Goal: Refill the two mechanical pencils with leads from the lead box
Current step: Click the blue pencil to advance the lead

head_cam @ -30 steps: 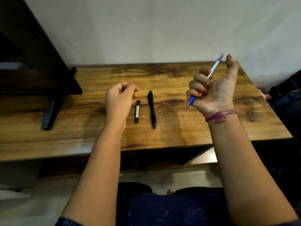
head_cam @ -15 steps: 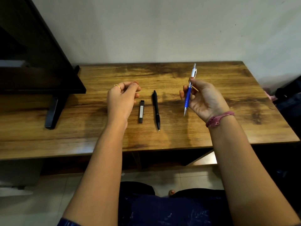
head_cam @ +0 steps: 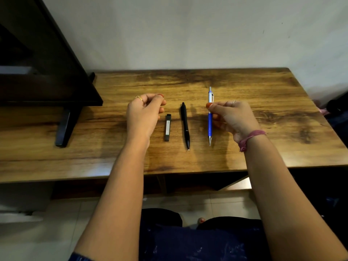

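Both forearms reach forward; left hand (head_cam: pixel 144 113) has fingers curled, right hand (head_cam: pixel 232 117) pinches with thumb and forefinger.

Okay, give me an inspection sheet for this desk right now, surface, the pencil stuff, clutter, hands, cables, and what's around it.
Surface: wooden table, grain and dark patches showing.
Job's things: lead box lying flat; black pencil lying flat to its right, tip toward the person; blue pencil held off the table, tip toward the person.
Clutter: nothing seen.
Hands: right hand pinches the blue pencil; left hand raised beside the lead box, fingertips drawn together, whether it holds anything cannot be told.
Cables: nothing seen.
Surroundings: dark monitor on its stand at left, pale wall behind, tiled floor below.
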A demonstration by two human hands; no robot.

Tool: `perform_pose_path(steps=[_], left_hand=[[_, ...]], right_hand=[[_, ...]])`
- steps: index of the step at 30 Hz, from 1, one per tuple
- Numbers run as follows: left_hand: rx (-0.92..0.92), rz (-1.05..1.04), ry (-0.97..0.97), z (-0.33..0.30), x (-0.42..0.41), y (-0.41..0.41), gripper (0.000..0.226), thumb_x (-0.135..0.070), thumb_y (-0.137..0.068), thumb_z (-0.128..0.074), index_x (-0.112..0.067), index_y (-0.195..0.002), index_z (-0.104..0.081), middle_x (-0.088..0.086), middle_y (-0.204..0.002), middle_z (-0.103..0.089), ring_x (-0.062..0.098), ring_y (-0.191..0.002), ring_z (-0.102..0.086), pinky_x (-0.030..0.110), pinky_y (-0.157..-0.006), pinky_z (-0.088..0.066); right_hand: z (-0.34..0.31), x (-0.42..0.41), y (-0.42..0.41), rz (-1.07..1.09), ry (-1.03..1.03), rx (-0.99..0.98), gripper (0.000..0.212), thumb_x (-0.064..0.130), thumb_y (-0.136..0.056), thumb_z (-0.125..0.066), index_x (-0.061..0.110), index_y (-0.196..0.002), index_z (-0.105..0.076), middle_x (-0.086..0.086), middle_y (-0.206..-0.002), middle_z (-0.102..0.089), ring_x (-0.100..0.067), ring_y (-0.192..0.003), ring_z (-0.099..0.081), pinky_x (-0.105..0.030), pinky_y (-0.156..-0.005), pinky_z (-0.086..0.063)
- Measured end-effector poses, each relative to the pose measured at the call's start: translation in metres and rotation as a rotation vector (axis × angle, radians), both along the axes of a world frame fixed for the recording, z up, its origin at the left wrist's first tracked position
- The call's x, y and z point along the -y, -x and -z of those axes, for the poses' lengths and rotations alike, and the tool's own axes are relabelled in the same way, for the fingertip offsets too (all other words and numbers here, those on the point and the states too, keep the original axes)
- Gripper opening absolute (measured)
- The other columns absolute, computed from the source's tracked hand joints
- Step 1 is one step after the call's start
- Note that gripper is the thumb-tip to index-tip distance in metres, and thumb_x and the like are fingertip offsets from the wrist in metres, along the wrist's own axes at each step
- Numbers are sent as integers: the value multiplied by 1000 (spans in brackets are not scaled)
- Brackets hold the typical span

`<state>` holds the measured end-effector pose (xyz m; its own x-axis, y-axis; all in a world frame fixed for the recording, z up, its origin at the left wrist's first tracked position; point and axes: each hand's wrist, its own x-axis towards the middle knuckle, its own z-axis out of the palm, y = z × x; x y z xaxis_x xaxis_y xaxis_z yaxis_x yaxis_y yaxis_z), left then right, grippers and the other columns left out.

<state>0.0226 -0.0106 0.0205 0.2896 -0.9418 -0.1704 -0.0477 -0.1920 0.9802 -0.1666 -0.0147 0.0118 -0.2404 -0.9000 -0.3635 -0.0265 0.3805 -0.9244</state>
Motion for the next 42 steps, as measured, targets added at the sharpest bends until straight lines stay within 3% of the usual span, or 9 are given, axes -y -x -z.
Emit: perform_pose_path(steps=[4, 12, 18, 26, 30, 33, 36, 39, 42], left_hand=[[9, 12, -5, 1, 1, 0, 12, -23, -92, -58, -21, -94, -69, -5, -91, -73, 5, -79, -63, 24, -73, -53], [19, 20, -4, 3, 1, -1, 13, -23, -93, -57, -21, -96, -69, -6, -91, -73, 3, -78, -63, 21, -70, -52], [23, 14, -3, 3, 2, 0, 13, -22, -92, -57, -20, -94, -70, -4, -91, -73, 4, -77, -62, 21, -69, -51], [25, 15, -5, 2, 1, 0, 13, -21, -92, -58, -19, -97, -69, -6, -90, -73, 3, -78, -63, 20, -69, -52], [29, 11, -5, 2, 0, 0, 13, -21, -92, -58, -19, -97, -69, -6, -89, -73, 3, -77, -63, 22, -71, -53], [29, 12, -8, 2, 0, -1, 13, -22, -92, -57, -20, -97, -69, -7, -88, -73, 2, -77, -63, 21, -71, -53], [38, 15, -8, 1, 0, -1, 13, -22, -93, -57, -22, -97, -69, -8, -90, -73, 3, -80, -64, 22, -73, -53], [42, 18, -12, 2, 0, -1, 12, -23, -93, -57, -22, -97, -69, -8, -91, -73, 4, -82, -65, 22, -73, -53], [46, 22, -12, 3, 0, -1, 13, -23, -93, -57, -22, -98, -69, -8, -91, -73, 5, -84, -65, 21, -73, -54]], right_hand=[[-1, 0, -1, -19, -20, -85, 15, 17, -83, -72, 8, -94, -69, -3, -74, -64, -8, -62, -57, -22, -66, -55], [0, 1, -6, -66, -16, -187, 20, 15, -84, -70, 6, -102, -69, -2, -77, -64, -5, -64, -57, -15, -60, -52], [3, 3, -4, -86, -27, -252, 17, 16, -84, -70, 10, -100, -70, -2, -82, -67, -6, -70, -60, -21, -71, -55], [2, 2, -3, -88, -54, -228, 11, 16, -85, -70, 11, -94, -69, -2, -82, -67, -5, -68, -60, -18, -65, -54], [-2, 2, -4, 0, -60, 81, 11, 14, -92, -58, 6, -99, -60, -10, -90, -62, -17, -74, -66, -32, -78, -57], [-6, 3, 0, 45, -37, 408, 15, 18, -96, -46, 8, -103, -56, -4, -77, -54, -14, -60, -64, -31, -63, -57], [-8, 4, 5, 35, 18, 576, 15, 21, -94, -39, 17, -92, -54, 2, -71, -49, -8, -50, -49, -22, -49, -42], [-15, 4, 8, 11, 118, 717, 21, 31, -93, -34, 20, -82, -48, 6, -64, -40, -8, -49, -34, -22, -48, -28], [-21, 2, 13, -3, 185, 895, 40, 53, -90, -35, 20, -72, -49, 7, -56, -31, -9, -49, -26, -24, -49, -22]])
